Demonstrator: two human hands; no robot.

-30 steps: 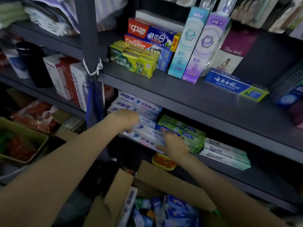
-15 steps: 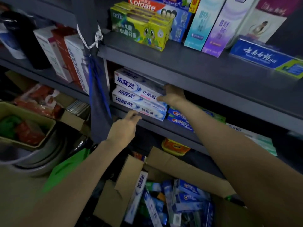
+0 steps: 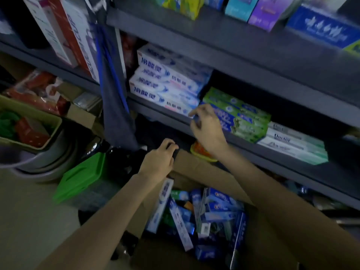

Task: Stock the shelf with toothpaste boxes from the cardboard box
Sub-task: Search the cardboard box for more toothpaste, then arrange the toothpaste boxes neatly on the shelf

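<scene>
The right hand's grip (image 3: 207, 126) hangs loosely curled and grasping nothing, just in front of the shelf edge (image 3: 253, 151), with the white-and-blue stack (image 3: 167, 82) up and to its left and the green boxes (image 3: 239, 114) close on its right, while the left hand's grip (image 3: 159, 159) is curled over the top edge of a flap of the cardboard box (image 3: 204, 168). From where I stand this looks like the gap between placements. Below both grips the loose toothpaste boxes (image 3: 204, 215) lie jumbled, so the next move calls for reaching down and pinching one free.
</scene>
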